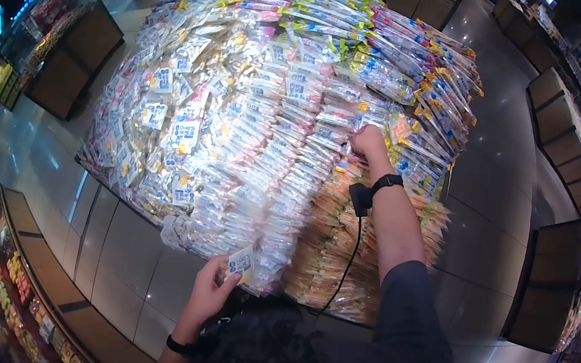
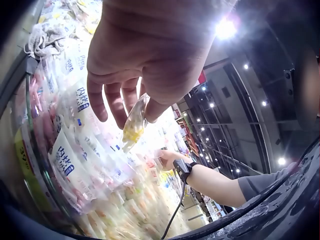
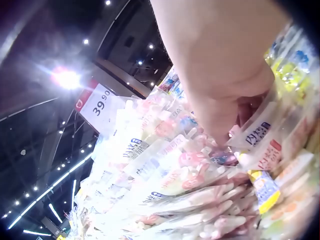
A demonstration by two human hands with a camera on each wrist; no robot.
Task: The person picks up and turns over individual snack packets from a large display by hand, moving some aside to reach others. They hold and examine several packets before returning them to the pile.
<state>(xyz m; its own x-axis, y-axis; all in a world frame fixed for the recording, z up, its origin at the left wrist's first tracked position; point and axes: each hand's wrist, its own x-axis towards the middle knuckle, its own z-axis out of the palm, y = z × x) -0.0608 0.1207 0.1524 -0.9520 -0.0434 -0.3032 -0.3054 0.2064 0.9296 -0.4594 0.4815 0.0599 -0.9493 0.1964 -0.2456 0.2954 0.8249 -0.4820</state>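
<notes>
My left hand pinches a small clear snack packet with blue print at the near edge of a large heap. In the left wrist view, the packet shows yellow contents below the thumb and fingers. Farther right, my right hand reaches down among rows of packed snacks. Its fingers are curled and partly hidden in the right wrist view, with the tips at a small purple-wrapped packet. Clear packets with blue print lean close against this hand.
Whitish packets fill the heap's left and middle, orange ones the near right, colourful long ones the back. A grey cloth lies at the near left edge. A price sign stands above the packets. Brown display stands surround the aisle.
</notes>
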